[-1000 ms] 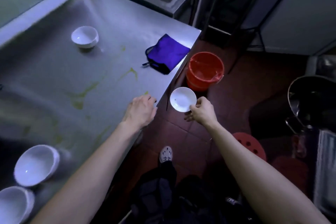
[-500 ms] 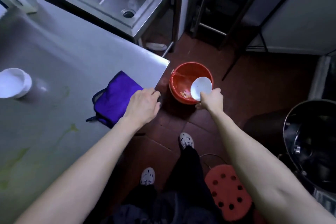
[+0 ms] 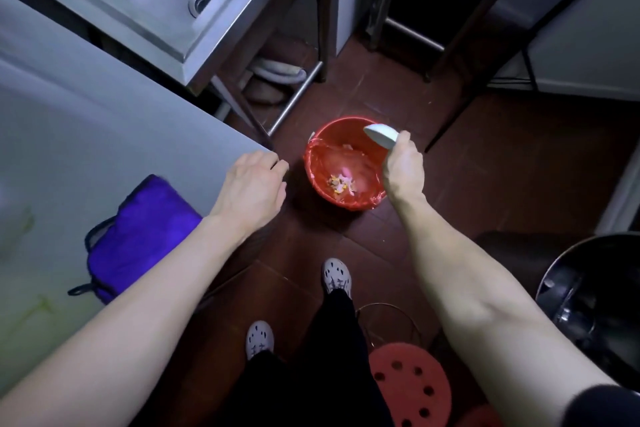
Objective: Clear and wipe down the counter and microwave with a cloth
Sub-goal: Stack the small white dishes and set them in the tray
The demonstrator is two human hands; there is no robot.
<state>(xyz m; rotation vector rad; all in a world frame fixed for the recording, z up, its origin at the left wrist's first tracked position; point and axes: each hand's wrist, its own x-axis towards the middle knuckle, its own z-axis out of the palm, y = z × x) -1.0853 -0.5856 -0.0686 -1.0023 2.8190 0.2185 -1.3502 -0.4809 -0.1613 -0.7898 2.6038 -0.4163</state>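
- Your right hand (image 3: pixel 403 172) gripped a small white dish (image 3: pixel 381 136) by its edge, fingers curled round it, tipping it on its side over the far rim of the red bucket (image 3: pixel 332 122) on the floor.
- Food scraps (image 3: pixel 341 182) lay in the bottom of the bucket.
- Your left hand (image 3: pixel 252 187) sat at the corner of the counter (image 3: pixel 104 135) with its fingers bent; I cannot tell whether they gripped the edge.
- The purple cloth (image 3: pixel 145 236) lay on the counter near its front edge, just beside your left forearm, untouched.
- Green smears (image 3: pixel 26 225) marked the counter left of the cloth.
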